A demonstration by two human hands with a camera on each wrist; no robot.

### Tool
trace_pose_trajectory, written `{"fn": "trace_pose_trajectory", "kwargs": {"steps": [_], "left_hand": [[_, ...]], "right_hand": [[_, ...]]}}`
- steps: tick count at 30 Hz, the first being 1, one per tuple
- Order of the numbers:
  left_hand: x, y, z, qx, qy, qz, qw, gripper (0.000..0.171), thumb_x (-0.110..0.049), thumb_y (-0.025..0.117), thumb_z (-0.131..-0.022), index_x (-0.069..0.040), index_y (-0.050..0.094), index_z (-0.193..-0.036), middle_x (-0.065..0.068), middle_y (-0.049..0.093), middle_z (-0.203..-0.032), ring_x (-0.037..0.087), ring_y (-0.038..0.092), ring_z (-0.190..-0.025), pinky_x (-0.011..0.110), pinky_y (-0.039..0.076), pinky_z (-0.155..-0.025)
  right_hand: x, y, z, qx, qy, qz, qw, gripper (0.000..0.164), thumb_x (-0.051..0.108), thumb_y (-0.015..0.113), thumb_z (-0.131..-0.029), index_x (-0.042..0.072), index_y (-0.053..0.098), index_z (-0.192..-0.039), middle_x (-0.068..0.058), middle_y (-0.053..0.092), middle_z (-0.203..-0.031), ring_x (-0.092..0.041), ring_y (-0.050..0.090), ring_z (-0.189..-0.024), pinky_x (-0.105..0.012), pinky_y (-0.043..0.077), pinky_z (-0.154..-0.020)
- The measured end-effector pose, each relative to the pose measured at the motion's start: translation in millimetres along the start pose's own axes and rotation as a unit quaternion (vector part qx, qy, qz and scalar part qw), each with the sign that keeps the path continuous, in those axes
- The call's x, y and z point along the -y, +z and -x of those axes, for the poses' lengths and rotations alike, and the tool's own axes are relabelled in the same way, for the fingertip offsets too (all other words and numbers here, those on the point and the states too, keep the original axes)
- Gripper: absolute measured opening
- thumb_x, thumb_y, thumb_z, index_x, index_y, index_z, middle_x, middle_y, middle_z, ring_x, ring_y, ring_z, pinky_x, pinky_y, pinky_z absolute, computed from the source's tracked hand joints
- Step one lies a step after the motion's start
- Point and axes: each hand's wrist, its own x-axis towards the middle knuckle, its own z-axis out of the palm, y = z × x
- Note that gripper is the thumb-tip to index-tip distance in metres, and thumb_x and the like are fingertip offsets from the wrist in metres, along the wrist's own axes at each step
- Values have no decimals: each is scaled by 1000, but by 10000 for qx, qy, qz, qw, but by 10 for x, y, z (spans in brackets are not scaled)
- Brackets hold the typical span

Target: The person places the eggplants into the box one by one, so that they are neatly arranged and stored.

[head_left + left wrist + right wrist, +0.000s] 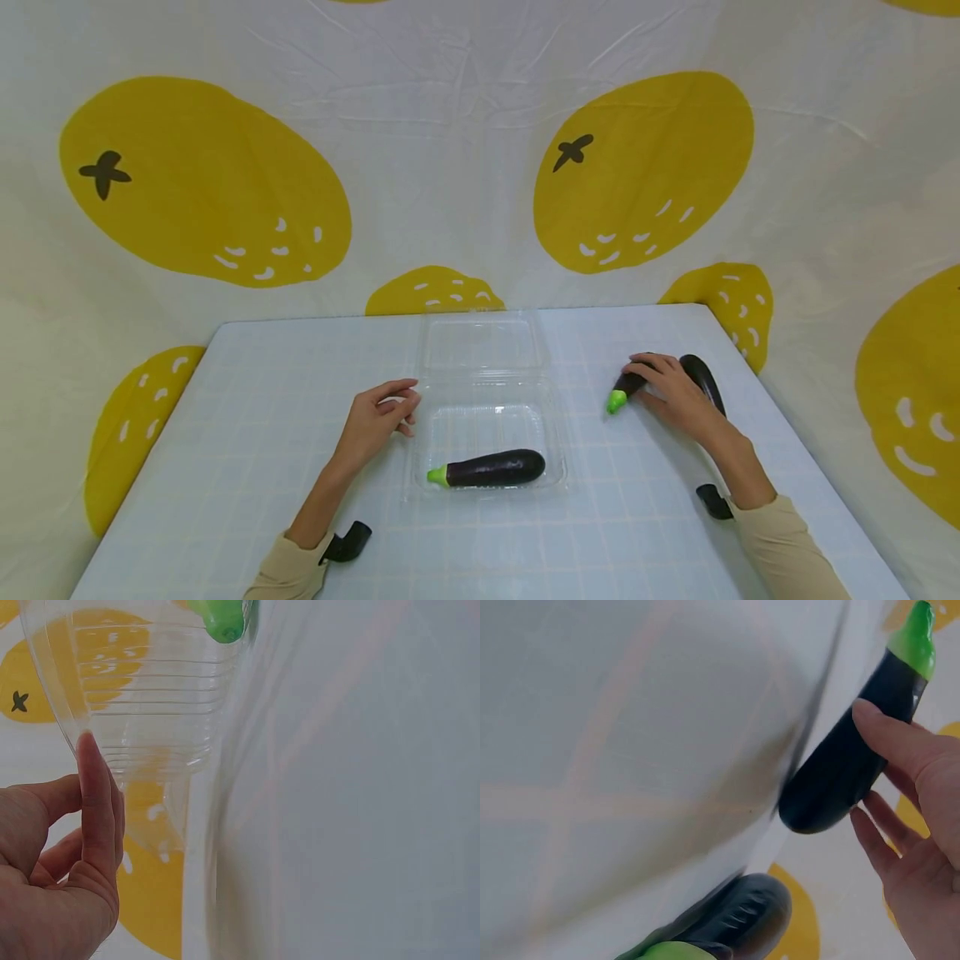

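A clear plastic clamshell container (480, 427) lies with its lid (483, 343) folded back on the table. One dark eggplant (497, 468) with a green stem end lies crosswise in its near part. At the container's left rim is my left hand (373, 423), with extended fingertips right at the plastic in the left wrist view. On the right, my right hand (678, 400) grips a second eggplant (836, 765) between thumb and fingers, its green end pointing toward the near left. Just beyond that hand lies a third eggplant (705, 385), partly hidden by it.
The table (300, 358) has a pale checked cover. A white cloth (450, 183) printed with big yellow fruits hangs behind it and at its sides. Black wrist mounts (347, 542) stick out from both beige sleeves.
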Motion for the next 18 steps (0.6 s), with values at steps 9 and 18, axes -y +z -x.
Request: {"fn": "trace_pose_trajectory", "kwargs": {"steps": [9,18], "left_hand": [[37,-5,-19,-17,-9,-118,9999,40,-17,73,-98,2,65,-132,18,67,-107,22,67,-68,26,61,-66],[28,-7,-18,-7,44,-84,10000,40,-16,73,-98,3,65,-133,18,67,-106,21,67,-67,28,62,-66]], "right_hand": [[22,-10,-33,-292,18,-164,9994,51,-6,85,-77,1,65,-123,-17,64,-124,-36,58,-115,-21,34,-106],[82,-59,-68,-227,410,-542,9974,44,-2,81,-85,1,63,-125,-12,67,-119,-30,62,-109,-3,29,-102]]}}
